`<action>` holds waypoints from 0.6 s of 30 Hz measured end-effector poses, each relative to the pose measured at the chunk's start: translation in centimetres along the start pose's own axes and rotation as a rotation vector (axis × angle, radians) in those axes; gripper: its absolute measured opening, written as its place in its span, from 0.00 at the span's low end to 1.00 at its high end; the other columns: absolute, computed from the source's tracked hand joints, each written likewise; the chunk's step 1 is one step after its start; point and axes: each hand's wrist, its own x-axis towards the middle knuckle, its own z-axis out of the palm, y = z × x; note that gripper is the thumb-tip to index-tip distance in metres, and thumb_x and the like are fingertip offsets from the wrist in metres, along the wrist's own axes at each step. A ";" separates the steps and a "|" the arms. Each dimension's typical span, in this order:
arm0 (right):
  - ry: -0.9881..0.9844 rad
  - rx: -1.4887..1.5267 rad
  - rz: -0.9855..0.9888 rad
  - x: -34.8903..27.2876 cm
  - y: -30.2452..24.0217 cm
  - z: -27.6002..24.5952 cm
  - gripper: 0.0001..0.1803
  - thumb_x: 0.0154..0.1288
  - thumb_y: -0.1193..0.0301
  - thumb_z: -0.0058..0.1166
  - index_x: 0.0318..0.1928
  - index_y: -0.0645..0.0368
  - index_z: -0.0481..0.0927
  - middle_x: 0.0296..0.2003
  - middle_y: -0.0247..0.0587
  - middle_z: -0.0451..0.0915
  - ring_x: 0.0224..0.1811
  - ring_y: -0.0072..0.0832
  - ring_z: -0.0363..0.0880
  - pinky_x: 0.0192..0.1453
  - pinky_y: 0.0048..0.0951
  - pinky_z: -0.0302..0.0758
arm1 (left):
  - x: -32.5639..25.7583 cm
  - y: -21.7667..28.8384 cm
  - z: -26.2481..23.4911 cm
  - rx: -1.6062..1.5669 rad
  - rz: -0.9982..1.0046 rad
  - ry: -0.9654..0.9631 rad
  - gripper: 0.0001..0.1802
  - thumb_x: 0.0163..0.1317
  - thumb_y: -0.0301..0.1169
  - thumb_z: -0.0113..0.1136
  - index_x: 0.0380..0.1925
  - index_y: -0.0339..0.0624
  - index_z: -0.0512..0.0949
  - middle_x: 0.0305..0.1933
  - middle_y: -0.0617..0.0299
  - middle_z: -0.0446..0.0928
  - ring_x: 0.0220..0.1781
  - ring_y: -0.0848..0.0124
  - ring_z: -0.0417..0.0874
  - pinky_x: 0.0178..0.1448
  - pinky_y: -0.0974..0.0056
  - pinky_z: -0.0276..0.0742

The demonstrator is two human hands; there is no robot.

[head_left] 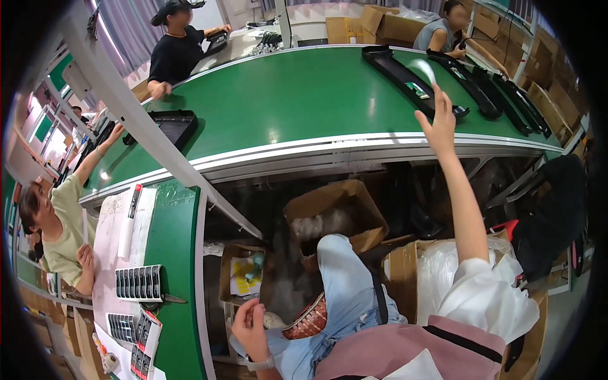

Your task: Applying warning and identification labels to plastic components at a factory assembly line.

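Black trays (415,82) crowd the belt (297,101) near right hand (437,123).

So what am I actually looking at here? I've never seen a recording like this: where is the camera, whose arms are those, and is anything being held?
The camera sits on a person's head and looks down, so its wide lens bends straight edges. The two bare arms rising from the lower edge are that person's own. The right hand stretches up to a long black tray on the green conveyor belt, fingers spread at its near edge, with no closed grip. The left hand rests low by the lap, beside a small whitish object; I can't tell whether it holds it. Below the belt stand open cardboard boxes. Other workers sit around the line, with more black trays on the belt's right.
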 end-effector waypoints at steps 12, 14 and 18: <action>-0.364 0.266 -0.337 -0.6 -3.1 0.6 0.53 0.45 0.77 0.66 0.73 0.45 0.54 0.35 0.49 0.80 0.36 0.45 0.80 0.39 0.40 0.78 | 0.3 -1.1 6.7 -0.275 -0.219 -0.326 0.13 0.64 0.27 0.57 0.46 0.31 0.76 0.38 0.53 0.81 0.38 0.67 0.83 0.48 0.65 0.80; -0.376 0.300 -0.492 -3.0 -9.9 -2.2 0.48 0.49 0.78 0.61 0.72 0.51 0.55 0.31 0.42 0.77 0.28 0.39 0.77 0.33 0.38 0.76 | 1.4 2.3 9.2 -0.482 -0.307 -0.541 0.20 0.67 0.37 0.55 0.53 0.36 0.71 0.47 0.50 0.79 0.47 0.62 0.83 0.52 0.59 0.79; -0.445 0.397 -0.591 -7.8 -19.6 -7.6 0.45 0.53 0.73 0.52 0.74 0.47 0.52 0.21 0.35 0.69 0.26 0.31 0.72 0.20 0.30 0.72 | 7.4 5.5 14.0 -0.882 -0.555 -0.846 0.26 0.68 0.53 0.50 0.56 0.46 0.69 0.52 0.53 0.76 0.56 0.61 0.78 0.54 0.54 0.78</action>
